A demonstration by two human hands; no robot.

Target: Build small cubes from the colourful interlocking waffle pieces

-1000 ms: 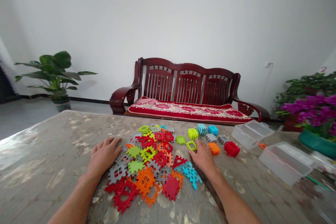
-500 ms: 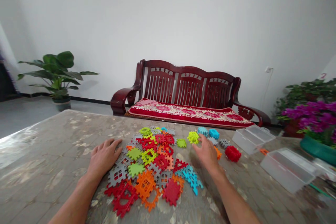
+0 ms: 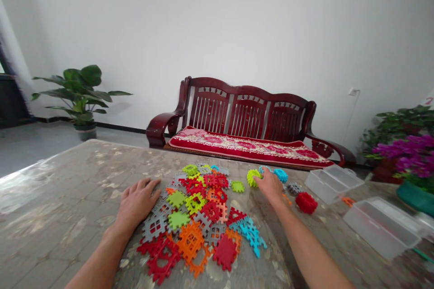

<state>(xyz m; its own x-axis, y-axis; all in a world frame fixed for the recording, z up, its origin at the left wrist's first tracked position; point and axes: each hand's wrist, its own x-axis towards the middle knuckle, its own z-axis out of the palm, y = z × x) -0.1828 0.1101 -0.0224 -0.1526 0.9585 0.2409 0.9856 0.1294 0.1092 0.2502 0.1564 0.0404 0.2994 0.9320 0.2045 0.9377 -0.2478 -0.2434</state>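
A loose pile of flat, notched plastic tiles (image 3: 200,210) in red, orange, grey, green and blue lies on the marbled table (image 3: 61,185). My left hand (image 3: 137,203) rests flat and open at the pile's left edge, its fingers on grey tiles. Stretched out past the pile, my right hand (image 3: 269,185) has its fingertips closed on a lime green tile at the lime green stack (image 3: 251,176). To the right of that hand sit a blue stack (image 3: 280,174), a grey stack (image 3: 294,187) and a red stack (image 3: 306,202).
Two clear plastic boxes (image 3: 334,183) (image 3: 383,226) stand open on the table's right side. Purple flowers in a green pot (image 3: 412,158) are at the far right. Beyond the table are a wooden bench (image 3: 244,117) and a leafy plant (image 3: 81,95).
My right hand picked up a lime green open tile near the pile and carried it forward to the lime green stack. The left hand stayed flat in place. The view tilted up slightly.
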